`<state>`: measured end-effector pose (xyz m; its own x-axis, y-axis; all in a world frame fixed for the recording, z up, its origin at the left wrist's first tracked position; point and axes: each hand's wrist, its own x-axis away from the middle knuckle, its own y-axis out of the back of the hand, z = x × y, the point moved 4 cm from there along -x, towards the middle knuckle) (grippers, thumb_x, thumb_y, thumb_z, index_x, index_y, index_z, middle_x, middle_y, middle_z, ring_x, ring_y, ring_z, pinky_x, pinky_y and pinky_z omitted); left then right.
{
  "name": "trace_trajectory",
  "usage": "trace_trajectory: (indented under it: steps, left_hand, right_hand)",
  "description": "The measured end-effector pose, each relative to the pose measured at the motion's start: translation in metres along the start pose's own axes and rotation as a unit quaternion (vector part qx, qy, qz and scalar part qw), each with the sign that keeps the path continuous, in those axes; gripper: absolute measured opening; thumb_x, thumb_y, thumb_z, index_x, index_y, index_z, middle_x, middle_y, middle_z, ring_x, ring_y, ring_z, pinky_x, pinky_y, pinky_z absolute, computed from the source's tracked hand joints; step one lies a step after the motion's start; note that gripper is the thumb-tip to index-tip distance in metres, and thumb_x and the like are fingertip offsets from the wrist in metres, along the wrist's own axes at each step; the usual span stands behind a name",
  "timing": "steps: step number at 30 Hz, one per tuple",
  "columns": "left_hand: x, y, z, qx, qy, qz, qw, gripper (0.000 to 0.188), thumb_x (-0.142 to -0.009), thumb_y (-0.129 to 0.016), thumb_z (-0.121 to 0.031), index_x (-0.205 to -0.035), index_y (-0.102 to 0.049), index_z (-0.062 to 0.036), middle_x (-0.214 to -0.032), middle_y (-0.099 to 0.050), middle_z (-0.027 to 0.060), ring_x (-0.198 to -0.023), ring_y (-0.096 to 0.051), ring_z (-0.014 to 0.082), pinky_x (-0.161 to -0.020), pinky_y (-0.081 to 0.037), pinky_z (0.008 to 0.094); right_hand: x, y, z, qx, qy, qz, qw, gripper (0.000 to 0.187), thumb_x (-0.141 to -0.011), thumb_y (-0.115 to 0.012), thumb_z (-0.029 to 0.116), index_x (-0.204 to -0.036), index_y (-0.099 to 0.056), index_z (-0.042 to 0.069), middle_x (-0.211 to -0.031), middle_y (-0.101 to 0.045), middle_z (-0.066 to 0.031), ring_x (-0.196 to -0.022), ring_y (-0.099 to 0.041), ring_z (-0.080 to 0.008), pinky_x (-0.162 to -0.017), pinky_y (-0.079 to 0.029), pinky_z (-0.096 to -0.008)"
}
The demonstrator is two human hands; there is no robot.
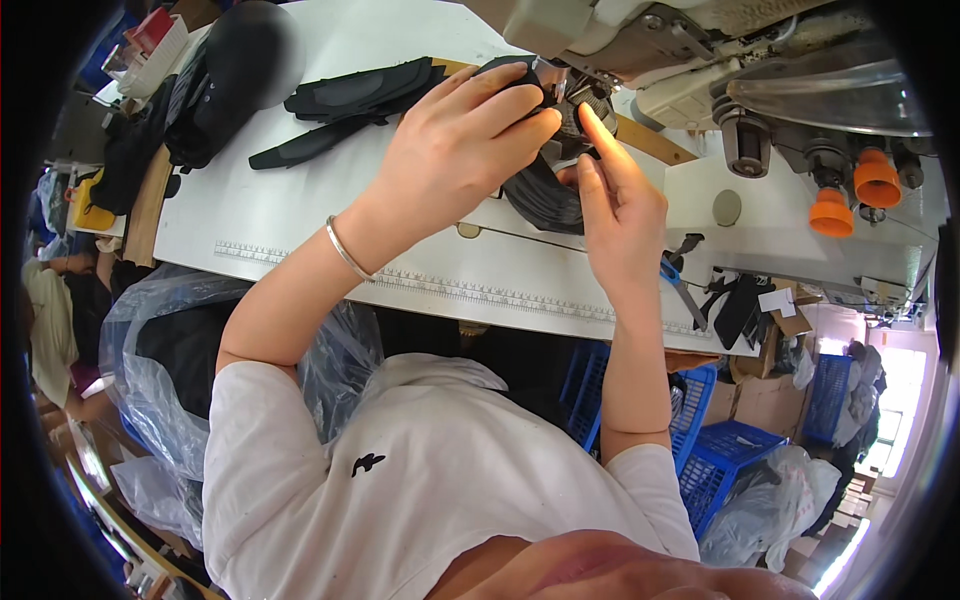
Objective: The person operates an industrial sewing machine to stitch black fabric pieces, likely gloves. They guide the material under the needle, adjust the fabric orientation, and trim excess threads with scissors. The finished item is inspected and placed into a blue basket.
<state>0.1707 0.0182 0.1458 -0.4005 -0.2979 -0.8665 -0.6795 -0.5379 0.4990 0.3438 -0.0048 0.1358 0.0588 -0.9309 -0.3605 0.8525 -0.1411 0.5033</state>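
Head view: the left hand [455, 150] has its fingers clamped over a black piece [545, 195] at the sewing machine [700, 60], on the white worktop [300, 215]. The right hand [620, 205] touches the piece from the side, fingers together and straight. More black pieces [360, 95] lie just left, scissors [683, 290] right.

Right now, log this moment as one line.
left hand: grips black fabric piece | right hand: guides it | at sewing machine
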Motion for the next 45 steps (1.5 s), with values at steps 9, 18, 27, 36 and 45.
trace_trajectory:
  steps: [9, 18, 27, 36, 45]
  left_hand:
    - [-0.001, -0.001, 0.012, 0.045, 0.005, 0.011, 0.999, 0.027, -0.076, -0.078, -0.005, -0.102, -0.075, -0.0078, -0.108, -0.069, 0.0067, -0.109, -0.068, 0.0282, -0.091, -0.059, 0.0385]
    - [-0.002, -0.005, 0.026, 0.09, 0.022, 0.015, 0.996, 0.021, -0.079, -0.079, -0.006, -0.1, -0.077, -0.0072, -0.108, -0.072, 0.0079, -0.101, -0.071, 0.0286, -0.086, -0.06, 0.0362]
    - [-0.006, -0.004, 0.027, 0.123, 0.055, -0.016, 0.991, 0.01, -0.081, -0.075, -0.01, -0.091, -0.074, -0.0103, -0.097, -0.07, 0.0021, -0.079, -0.068, 0.0229, -0.069, -0.057, 0.034]
    - [-0.004, -0.004, 0.025, 0.105, 0.066, 0.023, 0.992, 0.018, -0.081, -0.078, -0.003, -0.099, -0.077, -0.0025, -0.108, -0.075, 0.012, -0.105, -0.072, 0.0296, -0.088, -0.059, 0.0359]
    - [-0.006, -0.003, 0.025, 0.123, 0.081, 0.032, 0.988, 0.02, -0.082, -0.077, -0.004, -0.101, -0.077, -0.0023, -0.11, -0.075, 0.0121, -0.108, -0.071, 0.03, -0.091, -0.058, 0.0368]
  right_hand:
    - [0.001, -0.001, -0.004, -0.01, -0.017, 0.012, 1.0, 0.045, -0.102, -0.056, 0.006, -0.147, -0.055, 0.008, -0.1, -0.072, -0.0085, -0.079, -0.067, -0.0094, -0.068, -0.051, -0.0241]
    - [-0.001, -0.005, -0.004, 0.004, 0.001, 0.001, 1.0, 0.046, -0.1, -0.057, 0.006, -0.145, -0.055, 0.007, -0.077, -0.072, -0.0092, -0.068, -0.069, -0.0143, -0.067, -0.054, -0.0287]
    - [-0.007, -0.005, -0.005, -0.008, 0.007, -0.002, 1.0, 0.044, -0.1, -0.054, 0.004, -0.145, -0.056, 0.006, -0.076, -0.072, -0.008, -0.068, -0.071, -0.0151, -0.067, -0.056, -0.0278]
    - [-0.008, -0.004, -0.006, 0.021, 0.004, -0.014, 1.0, 0.043, -0.1, -0.053, 0.006, -0.142, -0.06, 0.011, -0.073, -0.071, -0.0088, -0.067, -0.072, -0.0171, -0.066, -0.055, -0.0295]
    - [-0.01, -0.003, -0.005, 0.035, 0.017, -0.033, 0.999, 0.038, -0.101, -0.055, 0.009, -0.137, -0.064, 0.012, -0.073, -0.072, -0.0098, -0.067, -0.073, -0.0176, -0.064, -0.054, -0.0298]
